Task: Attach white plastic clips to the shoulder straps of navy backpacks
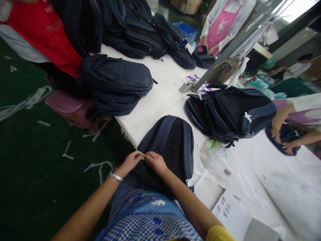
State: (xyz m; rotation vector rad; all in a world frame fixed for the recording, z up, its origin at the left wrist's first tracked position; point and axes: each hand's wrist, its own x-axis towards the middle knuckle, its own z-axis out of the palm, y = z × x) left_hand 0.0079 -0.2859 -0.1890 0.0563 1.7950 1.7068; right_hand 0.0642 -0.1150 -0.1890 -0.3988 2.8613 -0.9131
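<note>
Bench (167, 92): white top. A grey post (235, 46) — slanted in view — has purple-and-white items (190, 79) around its base. Clear plastic bag (228, 169): on the bench, near a white panel (232, 217) bearing handwritten characters. Pink stool (67, 104): on the green floor (30, 167), beside the bench; pale strips (43, 123) lie scattered nearby. Blue crate (191, 33): beyond the bench — near a person in a pink apron (220, 25).

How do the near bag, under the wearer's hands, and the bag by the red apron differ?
The near bag lies straps up; the side bag, by the red apron, shows a zipped face.
The near bag has a black panel; the side bag's upper face looks navy.
The left hand and right hand pinch at the near bag; neither touches the side bag.
Both are dark, on the white table.
</note>
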